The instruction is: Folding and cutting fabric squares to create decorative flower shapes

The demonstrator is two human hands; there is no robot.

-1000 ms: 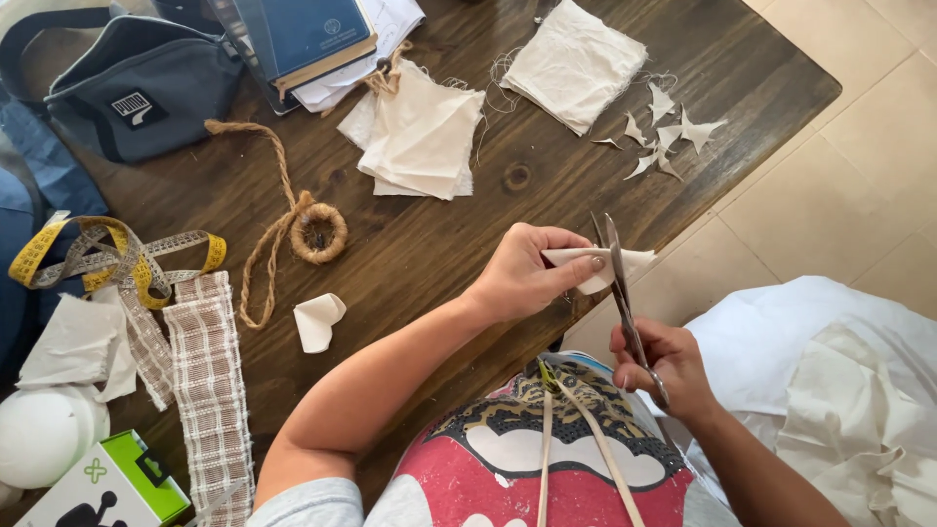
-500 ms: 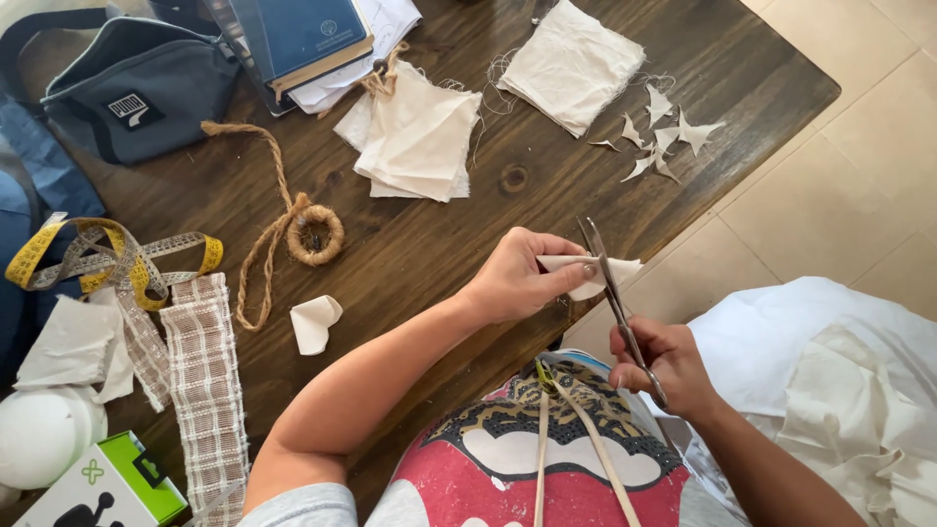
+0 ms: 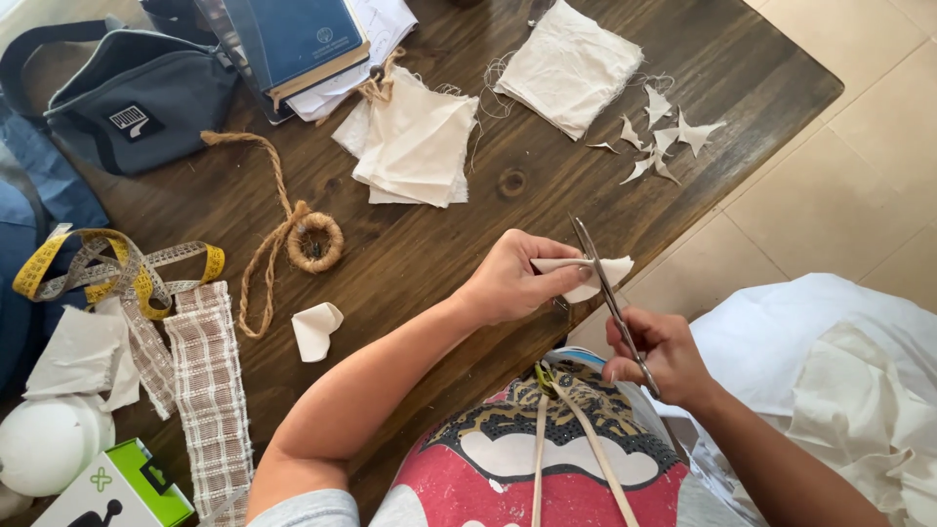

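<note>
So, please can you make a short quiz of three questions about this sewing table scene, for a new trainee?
1. True or false: the right hand holds the scissors.
2. What does the left hand pinch?
A. the measuring tape
B. a small folded piece of cream cloth
C. the jute ring
3. Fill in: the small cut scraps lie beside the ___ of cloth squares near the table corner.

Key: 1 true; 2 B; 3 stack.

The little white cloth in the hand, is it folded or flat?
Folded. The left hand pinches the small white cloth doubled over, its rounded edge sticking out, while the scissors in the right hand cross it.
</note>
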